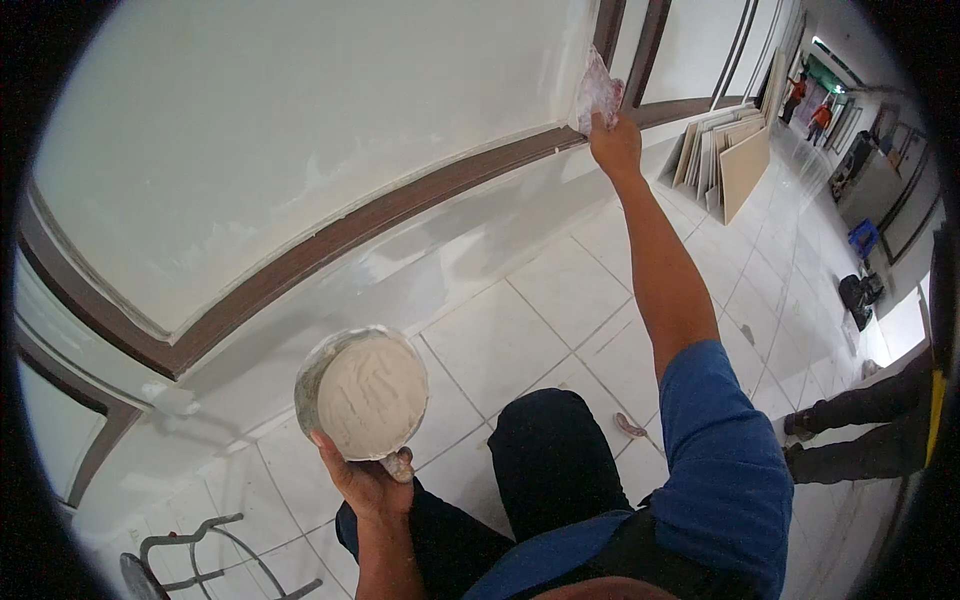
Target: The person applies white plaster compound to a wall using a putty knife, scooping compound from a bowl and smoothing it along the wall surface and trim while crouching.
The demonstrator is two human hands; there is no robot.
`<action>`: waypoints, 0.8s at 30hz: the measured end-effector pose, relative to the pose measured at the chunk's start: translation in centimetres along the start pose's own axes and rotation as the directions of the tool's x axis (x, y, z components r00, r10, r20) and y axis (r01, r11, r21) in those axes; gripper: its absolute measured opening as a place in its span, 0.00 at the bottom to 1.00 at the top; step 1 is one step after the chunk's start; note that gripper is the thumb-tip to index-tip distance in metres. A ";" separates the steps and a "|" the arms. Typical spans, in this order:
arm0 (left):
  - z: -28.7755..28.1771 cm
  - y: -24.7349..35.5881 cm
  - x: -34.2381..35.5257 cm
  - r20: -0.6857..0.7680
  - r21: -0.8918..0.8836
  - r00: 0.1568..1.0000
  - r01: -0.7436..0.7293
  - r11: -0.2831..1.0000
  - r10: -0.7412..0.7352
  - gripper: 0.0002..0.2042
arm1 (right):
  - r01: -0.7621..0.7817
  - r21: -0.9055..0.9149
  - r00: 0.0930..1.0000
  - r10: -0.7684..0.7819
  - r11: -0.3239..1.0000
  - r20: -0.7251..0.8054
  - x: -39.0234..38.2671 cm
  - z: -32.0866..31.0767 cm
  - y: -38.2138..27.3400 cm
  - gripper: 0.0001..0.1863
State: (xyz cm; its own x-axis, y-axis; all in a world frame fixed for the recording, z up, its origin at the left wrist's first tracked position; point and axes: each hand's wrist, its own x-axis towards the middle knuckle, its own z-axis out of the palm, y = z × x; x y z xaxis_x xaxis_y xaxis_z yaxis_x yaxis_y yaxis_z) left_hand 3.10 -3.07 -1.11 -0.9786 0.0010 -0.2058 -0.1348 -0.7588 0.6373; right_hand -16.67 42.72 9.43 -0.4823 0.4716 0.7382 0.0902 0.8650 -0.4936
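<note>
The 2 hands are set well apart. The right arm [672, 265] reaches far forward and to the right, almost straight at the elbow, with the right hand [617, 147] closed in a grip. The left forearm [384, 553] rises from the lower edge; the left hand [368, 487] is cupped, its thumb pointing up. Both legs [548, 445] are bent

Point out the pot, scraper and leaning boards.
Pot [314, 396], head view: inner wall, left side.
Scraper [597, 90], head view: white-smeared blade.
Leaning boards [745, 174], head view: front board's broad face.
</note>
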 end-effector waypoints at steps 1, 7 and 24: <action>-0.1 0.0 0.0 -0.008 0.030 1.000 0.000 1.000 0.001 0.40 | -0.003 0.002 1.000 0.003 1.000 0.000 0.5 0.4 0.3 0.18; -0.4 -0.2 0.1 -0.016 0.048 1.000 -0.009 0.999 0.010 0.40 | 0.088 0.056 0.996 -0.086 0.995 -0.035 2.4 2.9 2.2 0.19; -0.5 0.1 0.4 0.046 -0.088 0.999 0.013 0.996 -0.009 0.37 | 0.045 -0.066 0.998 -0.047 0.997 -0.037 2.7 4.8 0.9 0.17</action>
State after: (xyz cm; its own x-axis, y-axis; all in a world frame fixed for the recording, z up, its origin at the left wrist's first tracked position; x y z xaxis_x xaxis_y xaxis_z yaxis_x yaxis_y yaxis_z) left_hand 2.75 -3.43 -1.48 -0.9834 0.0376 -0.1774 -0.1332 -0.8133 0.5665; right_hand -22.07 43.95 8.84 -0.4538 0.4363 0.7770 0.1262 0.8946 -0.4287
